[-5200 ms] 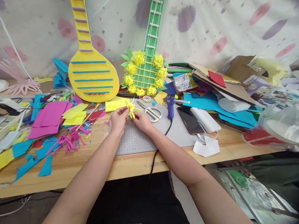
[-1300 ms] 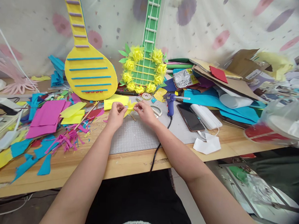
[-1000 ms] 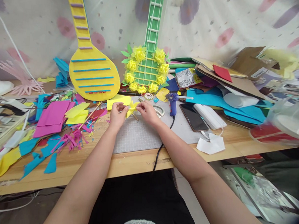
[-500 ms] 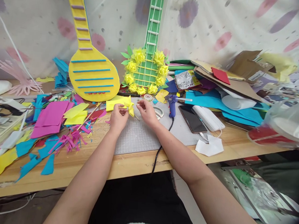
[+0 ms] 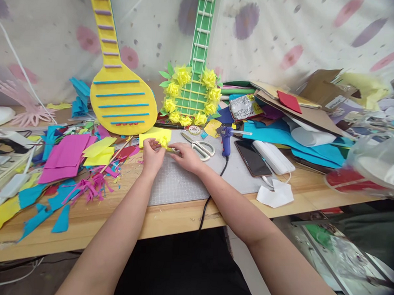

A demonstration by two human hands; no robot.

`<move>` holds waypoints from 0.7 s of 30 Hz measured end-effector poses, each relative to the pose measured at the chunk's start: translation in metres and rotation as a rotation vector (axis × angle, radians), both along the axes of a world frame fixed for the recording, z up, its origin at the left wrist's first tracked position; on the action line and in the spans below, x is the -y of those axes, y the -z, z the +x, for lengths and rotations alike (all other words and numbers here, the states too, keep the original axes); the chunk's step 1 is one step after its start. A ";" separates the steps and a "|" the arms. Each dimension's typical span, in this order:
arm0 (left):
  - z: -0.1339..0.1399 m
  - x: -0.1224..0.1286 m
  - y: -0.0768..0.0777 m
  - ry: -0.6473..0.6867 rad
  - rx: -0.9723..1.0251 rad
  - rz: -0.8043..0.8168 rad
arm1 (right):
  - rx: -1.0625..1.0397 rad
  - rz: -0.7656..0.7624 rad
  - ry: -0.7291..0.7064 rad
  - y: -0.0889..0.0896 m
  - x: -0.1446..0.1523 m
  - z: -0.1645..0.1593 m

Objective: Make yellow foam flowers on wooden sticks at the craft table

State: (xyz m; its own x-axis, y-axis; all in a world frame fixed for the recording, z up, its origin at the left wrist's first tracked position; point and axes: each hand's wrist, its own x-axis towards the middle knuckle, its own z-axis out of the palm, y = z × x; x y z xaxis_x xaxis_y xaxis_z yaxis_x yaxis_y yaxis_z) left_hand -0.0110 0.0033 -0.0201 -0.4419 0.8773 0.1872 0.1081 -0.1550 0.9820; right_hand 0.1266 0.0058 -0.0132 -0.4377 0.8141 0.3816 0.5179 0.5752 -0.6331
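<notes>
Yellow paper flower [image 5: 164, 141], crumpled, set between the two hands just above the far left part of the gridded mat [image 5: 179, 183]. The left hand [image 5: 153, 158] pinches it at thumb and fingertips; the flower lies at the right of that grip, on the side facing the other hand. The right hand [image 5: 187, 158] comes in from the right, its fingers slightly parted and pointing left at the petals; whether they touch cannot be told. The left hand is thus the nearer. The flower's shape is too compact for a long axis to be read. Behind it lies a flat yellow sheet [image 5: 158, 132]; beyond the right hand, the scissors [image 5: 201, 148], blades pointing away and to the left. Farther right on the tabletop [image 5: 123, 198] are a glue gun [image 5: 225, 142] and, past it, a dark phone [image 5: 252, 158].
</notes>
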 end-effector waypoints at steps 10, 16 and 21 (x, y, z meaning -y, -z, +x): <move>-0.004 -0.001 0.007 -0.029 -0.033 -0.144 | 0.097 0.097 -0.230 -0.003 0.004 -0.004; -0.007 -0.006 0.007 -0.103 0.080 -0.115 | 0.125 0.069 -0.071 -0.006 0.007 0.004; 0.006 0.004 -0.009 0.002 0.396 -0.093 | 0.062 0.115 0.129 -0.006 0.009 0.001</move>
State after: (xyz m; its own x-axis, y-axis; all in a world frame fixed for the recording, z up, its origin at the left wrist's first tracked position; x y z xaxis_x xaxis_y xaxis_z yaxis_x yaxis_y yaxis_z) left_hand -0.0047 -0.0003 -0.0113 -0.4625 0.8832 -0.0776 -0.2811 -0.0631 0.9576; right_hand 0.1277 -0.0031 -0.0068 -0.3580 0.8176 0.4509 0.6284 0.5681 -0.5313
